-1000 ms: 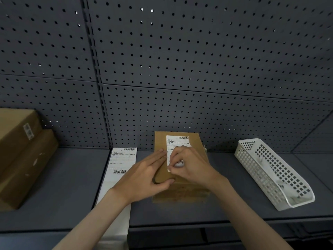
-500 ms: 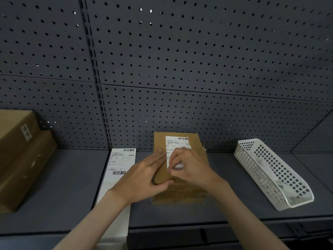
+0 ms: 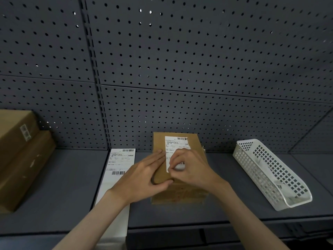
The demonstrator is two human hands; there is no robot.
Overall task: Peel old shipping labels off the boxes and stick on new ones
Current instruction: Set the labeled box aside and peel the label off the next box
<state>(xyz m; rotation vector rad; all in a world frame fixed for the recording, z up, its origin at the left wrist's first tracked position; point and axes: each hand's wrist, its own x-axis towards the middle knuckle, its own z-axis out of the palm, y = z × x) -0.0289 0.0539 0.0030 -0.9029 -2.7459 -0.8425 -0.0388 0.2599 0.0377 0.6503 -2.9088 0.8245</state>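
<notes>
1. Two bare hands worked on a small cardboard box (image 3: 193, 147) that stood at the middle of a dark grey shelf (image 3: 63, 186), close to the perforated back panel (image 3: 180, 60).
2. The left hand (image 3: 144, 175) lay flat along the box's left edge, fingers (image 3: 155, 156) straight and released on the top face, the thumb hooked round the near corner.
3. The right hand (image 3: 191, 168) sat on top of the box, its fingers clenched into a pinch at the lower left corner of the white shipping label (image 3: 175, 144). Whether that corner had lifted from the cardboard could not be told.
4. The label, printed with a barcode along its far edge and a second barcode showing between the fingers, lay on the box's top face; its lower half was covered by the right hand.
5. Just left of the box, a long white sheet of labels (image 3: 119, 166) lay on the shelf, running from the back panel to the front edge, with barcodes at its far end and middle. The left forearm crossed over it.
6. At the far left, two larger cardboard boxes (image 3: 19, 165) were stacked, the upper one carrying a small sticker on its side.
7. To the right, well apart from the small box, a white plastic mesh basket (image 3: 270, 170) lay angled on the shelf; pale scraps showed through its mesh at the near end.
</notes>
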